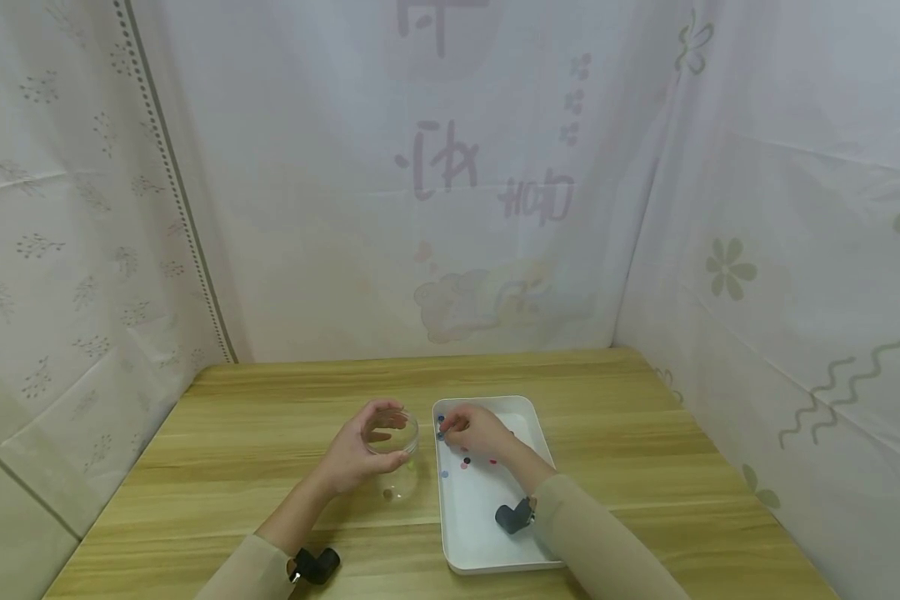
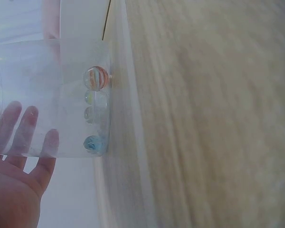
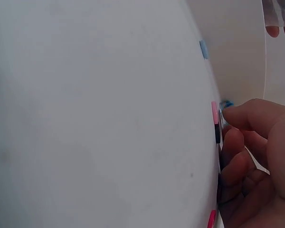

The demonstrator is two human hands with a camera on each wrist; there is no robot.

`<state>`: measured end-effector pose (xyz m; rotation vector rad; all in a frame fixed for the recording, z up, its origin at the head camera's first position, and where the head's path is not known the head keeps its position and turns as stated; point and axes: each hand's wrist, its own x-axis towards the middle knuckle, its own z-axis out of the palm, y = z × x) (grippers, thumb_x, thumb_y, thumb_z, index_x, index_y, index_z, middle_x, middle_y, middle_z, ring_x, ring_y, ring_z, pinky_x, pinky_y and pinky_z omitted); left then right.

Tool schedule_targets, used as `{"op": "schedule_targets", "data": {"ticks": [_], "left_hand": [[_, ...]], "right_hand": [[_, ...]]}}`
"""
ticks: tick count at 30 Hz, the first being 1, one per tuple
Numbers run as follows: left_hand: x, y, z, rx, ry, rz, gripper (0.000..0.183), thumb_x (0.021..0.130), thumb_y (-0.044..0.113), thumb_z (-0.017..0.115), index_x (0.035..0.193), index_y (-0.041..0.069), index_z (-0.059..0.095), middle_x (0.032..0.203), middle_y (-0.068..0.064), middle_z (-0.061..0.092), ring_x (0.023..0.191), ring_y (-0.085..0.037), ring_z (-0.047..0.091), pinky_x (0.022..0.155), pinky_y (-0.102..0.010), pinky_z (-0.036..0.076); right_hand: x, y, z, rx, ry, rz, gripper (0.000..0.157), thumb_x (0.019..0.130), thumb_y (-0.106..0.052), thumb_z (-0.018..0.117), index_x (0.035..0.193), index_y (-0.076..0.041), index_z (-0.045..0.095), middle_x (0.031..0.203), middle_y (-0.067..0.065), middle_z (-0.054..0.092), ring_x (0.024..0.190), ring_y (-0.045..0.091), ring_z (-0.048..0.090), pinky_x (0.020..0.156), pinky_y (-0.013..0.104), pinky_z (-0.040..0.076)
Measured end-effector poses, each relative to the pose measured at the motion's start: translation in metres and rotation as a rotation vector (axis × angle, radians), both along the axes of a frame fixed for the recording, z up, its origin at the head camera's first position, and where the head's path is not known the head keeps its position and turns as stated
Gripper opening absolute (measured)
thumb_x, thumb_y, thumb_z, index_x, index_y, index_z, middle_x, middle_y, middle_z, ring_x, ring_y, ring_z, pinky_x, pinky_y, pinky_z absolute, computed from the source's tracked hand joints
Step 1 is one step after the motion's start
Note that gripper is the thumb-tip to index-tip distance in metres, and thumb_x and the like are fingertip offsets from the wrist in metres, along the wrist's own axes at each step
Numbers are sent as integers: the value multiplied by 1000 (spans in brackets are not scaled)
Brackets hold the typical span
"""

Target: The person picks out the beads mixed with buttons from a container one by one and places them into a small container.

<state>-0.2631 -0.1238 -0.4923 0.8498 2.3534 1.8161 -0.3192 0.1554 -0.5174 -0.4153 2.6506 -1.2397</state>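
Observation:
My left hand (image 1: 352, 454) grips a clear jar (image 1: 399, 479) round its side near the rim, left of a white tray (image 1: 480, 537). Several glass marbles lie at the jar's bottom in the left wrist view, among them an orange-striped marble (image 2: 96, 78) and a blue marble (image 2: 92, 143). Over the tray's left side, my right hand (image 1: 480, 432) has its thumb and fingers at a clear, bluish marble (image 3: 226, 106), seemingly pinching it; the fingers partly hide it. Close by lie a pink disc (image 3: 214, 112) and a black disc (image 3: 217, 134).
More small flat pieces are scattered in the tray, including a light blue disc (image 1: 445, 474) and a red disc (image 1: 492, 462). Tray and jar stand on a wooden table (image 1: 255, 433). Patterned curtains (image 1: 330, 208) enclose its back and sides.

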Motion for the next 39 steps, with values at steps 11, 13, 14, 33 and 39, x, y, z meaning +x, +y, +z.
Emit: {"op": "schedule_targets", "data": {"ticks": [11, 13, 14, 33, 39], "left_hand": [[0, 0, 0, 2, -1, -3, 72, 93, 16, 87, 152, 2, 49, 146, -19, 66, 137, -44, 62, 112, -69, 51], [0, 0, 0, 4, -3, -2, 71, 93, 15, 87, 151, 4, 50, 145, -19, 66, 137, -44, 62, 112, -69, 51], [0, 0, 0, 4, -3, -3, 71, 93, 15, 87, 151, 3, 50, 145, -19, 66, 137, -44, 62, 112, -69, 51], [-3, 1, -2, -1, -1, 6, 70, 92, 16, 88, 151, 5, 51, 145, -20, 67, 137, -42, 63, 112, -66, 52], [-3, 1, -2, -1, 5, -2, 71, 93, 15, 87, 151, 4, 50, 146, -21, 65, 137, -44, 62, 112, -67, 51]], "right_hand": [[0, -2, 1, 51, 24, 23, 17, 95, -16, 83, 111, -16, 81, 92, -3, 69, 82, 13, 61, 71, 28, 50], [0, -2, 1, 51, 24, 26, 16, 95, -17, 83, 111, -17, 81, 91, -4, 70, 82, 12, 61, 71, 27, 50], [0, -1, 1, 48, 24, 28, 16, 95, -17, 83, 111, -16, 81, 91, -4, 70, 81, 12, 61, 71, 27, 50], [-1, -1, 8, -11, -26, 8, 17, 98, -15, 79, 115, -14, 78, 95, -1, 75, 77, 13, 68, 68, 28, 55], [0, -1, 12, -11, -43, -14, 20, 98, -16, 79, 118, -15, 78, 96, -2, 75, 76, 13, 69, 68, 27, 54]]}}
